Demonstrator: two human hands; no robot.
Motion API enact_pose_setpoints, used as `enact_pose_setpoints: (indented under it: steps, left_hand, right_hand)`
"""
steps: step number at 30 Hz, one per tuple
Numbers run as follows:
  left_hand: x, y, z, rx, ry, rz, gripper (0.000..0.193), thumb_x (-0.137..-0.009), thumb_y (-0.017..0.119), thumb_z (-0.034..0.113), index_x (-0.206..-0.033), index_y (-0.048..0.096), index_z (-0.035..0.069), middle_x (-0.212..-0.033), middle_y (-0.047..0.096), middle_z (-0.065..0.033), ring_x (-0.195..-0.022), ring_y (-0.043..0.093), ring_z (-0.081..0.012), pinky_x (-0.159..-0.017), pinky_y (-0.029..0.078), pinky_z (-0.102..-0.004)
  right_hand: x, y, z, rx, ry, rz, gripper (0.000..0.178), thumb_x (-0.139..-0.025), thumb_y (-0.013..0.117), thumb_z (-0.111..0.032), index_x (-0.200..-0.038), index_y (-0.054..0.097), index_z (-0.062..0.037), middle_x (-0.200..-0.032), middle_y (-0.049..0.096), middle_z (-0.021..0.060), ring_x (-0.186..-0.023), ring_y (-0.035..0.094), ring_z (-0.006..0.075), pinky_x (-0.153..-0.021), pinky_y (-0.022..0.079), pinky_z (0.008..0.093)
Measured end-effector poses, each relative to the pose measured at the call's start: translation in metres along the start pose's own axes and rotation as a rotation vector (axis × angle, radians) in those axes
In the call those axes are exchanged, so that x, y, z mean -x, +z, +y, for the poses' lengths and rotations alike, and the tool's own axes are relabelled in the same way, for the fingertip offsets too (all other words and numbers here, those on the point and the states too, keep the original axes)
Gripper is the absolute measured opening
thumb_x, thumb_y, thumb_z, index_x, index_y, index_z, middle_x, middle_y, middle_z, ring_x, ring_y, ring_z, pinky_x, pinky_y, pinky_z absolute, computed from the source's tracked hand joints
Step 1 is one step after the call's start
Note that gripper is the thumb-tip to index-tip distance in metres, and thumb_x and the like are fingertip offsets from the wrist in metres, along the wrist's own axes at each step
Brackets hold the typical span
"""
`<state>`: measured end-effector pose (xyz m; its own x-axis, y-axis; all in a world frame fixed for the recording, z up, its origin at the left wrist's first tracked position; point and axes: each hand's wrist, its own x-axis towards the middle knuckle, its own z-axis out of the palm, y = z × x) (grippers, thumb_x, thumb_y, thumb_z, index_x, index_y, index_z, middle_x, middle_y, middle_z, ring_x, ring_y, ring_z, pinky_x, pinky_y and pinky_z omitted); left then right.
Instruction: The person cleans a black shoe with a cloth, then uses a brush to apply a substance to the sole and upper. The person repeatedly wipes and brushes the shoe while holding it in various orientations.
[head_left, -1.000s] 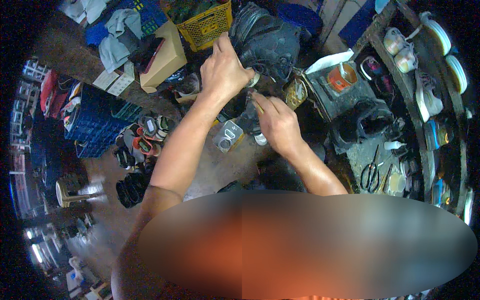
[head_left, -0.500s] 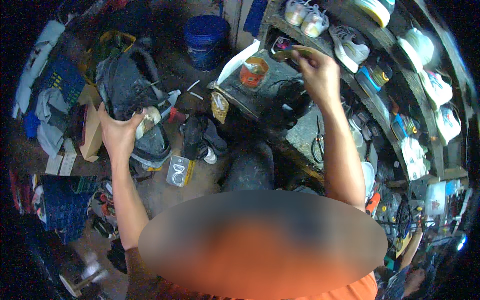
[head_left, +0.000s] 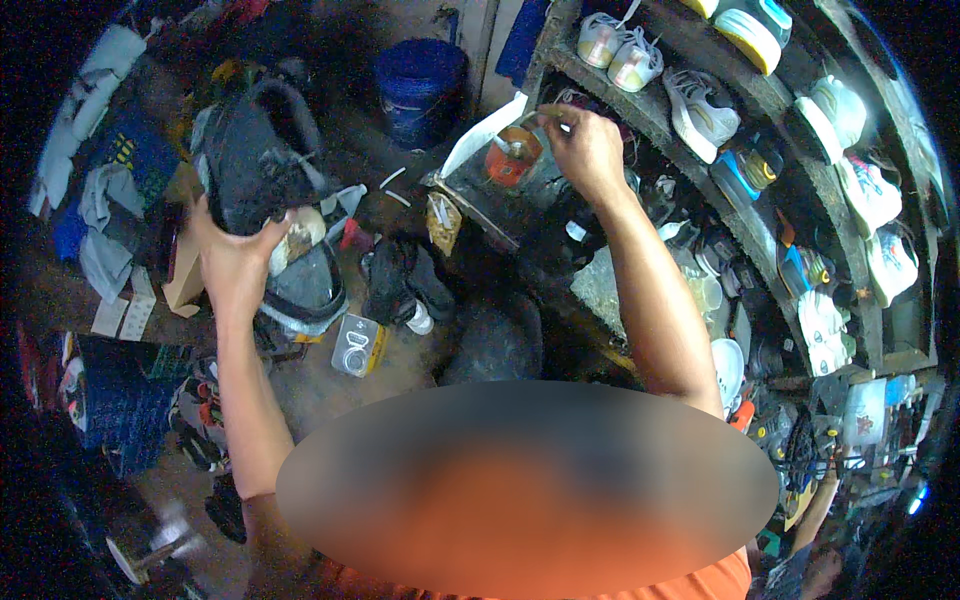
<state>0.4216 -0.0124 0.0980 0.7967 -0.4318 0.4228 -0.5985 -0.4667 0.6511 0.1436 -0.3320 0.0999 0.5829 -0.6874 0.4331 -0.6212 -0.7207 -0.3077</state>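
My left hand (head_left: 232, 262) grips a large black shoe (head_left: 262, 175) from below, beside a pale patch at its sole (head_left: 303, 232). My right hand (head_left: 585, 148) is stretched out to the workbench ledge. It pinches a thin stick or small brush (head_left: 552, 110) just above an open orange tin (head_left: 510, 160). The two hands are far apart, with the shoe on the left and the tin at upper centre.
A blue bucket (head_left: 420, 85) stands behind the bench. Curved shelves (head_left: 770, 110) on the right hold several sneakers. Black shoes (head_left: 405, 280), a small clear packet (head_left: 355, 345) and a cardboard box (head_left: 185, 275) lie on the floor. A blue crate (head_left: 110, 405) sits at lower left.
A second ago both hands were together on the shoe. My right hand has left it and reached to the orange tin, while my left hand keeps the shoe. The view has swung right.
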Motion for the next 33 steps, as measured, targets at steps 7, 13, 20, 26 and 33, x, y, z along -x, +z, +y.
enact_pose_setpoints:
  steps: [7,13,20,26,33]
  left_hand:
    - [-0.016,0.016,0.012,-0.064,0.026,-0.092,0.103,-0.062,0.092,0.042,-0.141,0.045,-0.004,-0.128,0.064,-0.0294,-0.118,0.064,-0.0421,-0.103,0.049,-0.0455]
    - [-0.019,0.027,0.02,-0.181,-0.002,-0.148,0.101,-0.06,0.09,0.047,-0.128,0.046,-0.014,-0.12,0.064,-0.0342,-0.114,0.065,-0.0462,-0.101,0.05,-0.0475]
    - [-0.01,0.045,0.032,-0.23,0.01,-0.159,0.096,-0.062,0.089,0.048,-0.124,0.047,-0.012,-0.118,0.065,-0.0347,-0.112,0.066,-0.0459,-0.099,0.051,-0.0475]
    - [-0.004,0.046,0.049,-0.23,0.023,-0.182,0.096,-0.062,0.09,0.047,-0.124,0.047,-0.012,-0.118,0.065,-0.0339,-0.112,0.066,-0.0454,-0.098,0.052,-0.0473]
    - [-0.002,0.044,0.054,-0.203,0.037,-0.188,0.096,-0.062,0.09,0.045,-0.125,0.046,-0.013,-0.121,0.063,-0.0346,-0.113,0.065,-0.0456,-0.098,0.052,-0.047]
  right_hand:
    - [0.019,-0.005,0.0,0.039,0.003,0.005,0.023,-0.09,0.07,-0.024,-0.111,0.079,-0.0167,-0.102,0.076,0.0156,-0.091,0.075,0.0302,-0.085,0.057,0.0423]
    - [0.088,-0.035,-0.057,-0.707,0.098,0.302,0.02,-0.094,0.073,-0.009,-0.112,0.077,-0.0007,-0.109,0.077,0.0107,-0.1,0.071,0.0155,-0.094,0.053,0.0308]
    - [0.148,0.016,-0.141,-0.44,-0.46,0.174,0.027,-0.084,0.08,-0.009,-0.11,0.077,-0.0122,-0.099,0.077,0.0031,-0.073,0.063,0.0188,-0.072,0.043,0.0333]
    - [0.146,0.06,-0.168,-0.32,-0.536,0.167,0.03,-0.083,0.079,-0.012,-0.112,0.074,-0.0116,-0.1,0.077,-0.0002,-0.073,0.062,0.0161,-0.072,0.041,0.0345]
    - [0.159,0.07,-0.169,-0.213,-0.521,0.083,0.028,-0.084,0.076,-0.011,-0.112,0.074,-0.0107,-0.095,0.076,0.0014,-0.073,0.064,0.017,-0.072,0.041,0.0363]
